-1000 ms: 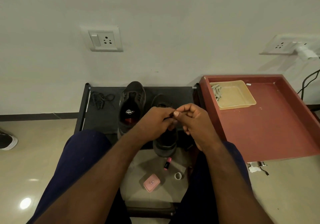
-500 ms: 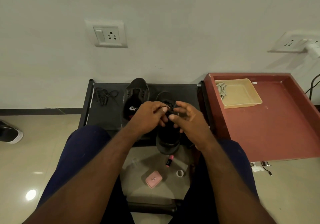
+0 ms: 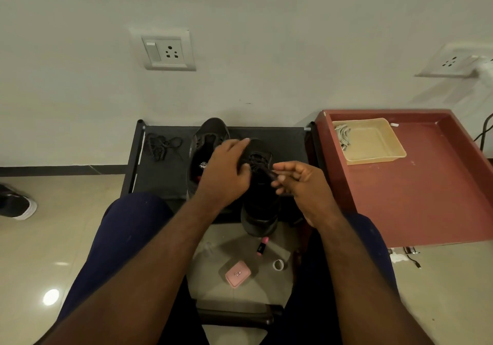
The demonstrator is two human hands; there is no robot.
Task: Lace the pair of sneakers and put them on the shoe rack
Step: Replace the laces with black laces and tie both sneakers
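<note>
Lacing in progress: the left hand (image 3: pixel 226 170) clasps the near sneaker (image 3: pixel 260 208), which overhangs the rack's (image 3: pixel 289 142) 6 o'clock edge, while the right hand (image 3: pixel 302 183) pinches its lace (image 3: pixel 267 170) between thumb and fingertips. The far sneaker (image 3: pixel 206 142), at 11 o'clock from the first, appears unlaced. The spare lace (image 3: pixel 160 146) lies at its 9 o'clock, and neither sneaker is yet set squarely on the rack.

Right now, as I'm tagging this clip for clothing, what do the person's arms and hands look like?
The left hand and right hand are bare: no gloves, rings or watch show. The left forearm and right forearm are bare too, no sleeve in view. The only clothing in sight is dark blue trousers.
</note>
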